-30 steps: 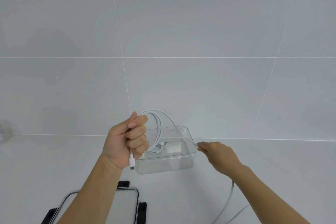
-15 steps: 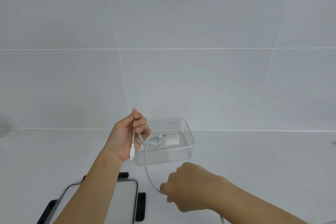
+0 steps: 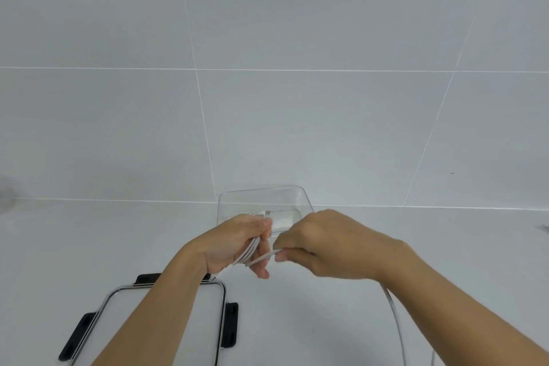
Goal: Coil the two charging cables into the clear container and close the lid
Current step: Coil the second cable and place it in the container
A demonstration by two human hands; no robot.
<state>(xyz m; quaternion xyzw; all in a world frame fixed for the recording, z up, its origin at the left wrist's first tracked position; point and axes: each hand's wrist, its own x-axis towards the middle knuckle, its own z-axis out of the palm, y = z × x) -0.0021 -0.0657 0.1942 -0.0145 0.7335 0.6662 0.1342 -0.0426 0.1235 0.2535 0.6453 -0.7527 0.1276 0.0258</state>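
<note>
A wall (image 3: 297, 24) of large, smooth, pale grey tiles with thin white joints fills the far part of the scene. Below it lies a flat, matt white bench (image 3: 89, 246).

On the near left of the bench lies the lid (image 3: 208, 333), a clear rounded rectangle with a dark rim and black clips (image 3: 230, 324) on its sides. The left forearm crosses over it and hides its middle.

The container (image 3: 237, 205), a clear plastic box with rounded corners, stands open by the wall at centre, well apart from the lid. Both hands are in front of it and cover its near wall.

The left hand (image 3: 234, 242) has its fingers curled round a bundle of loops of the white cable (image 3: 249, 252), a smooth round cord. Just to the right, the right hand (image 3: 323, 244) pinches one strand of that cable between thumb and fingers; the loose end runs under the right forearm to the near edge.

A coiled cable (image 3: 261, 213) lies inside the container, partly hidden by the hands.
</note>
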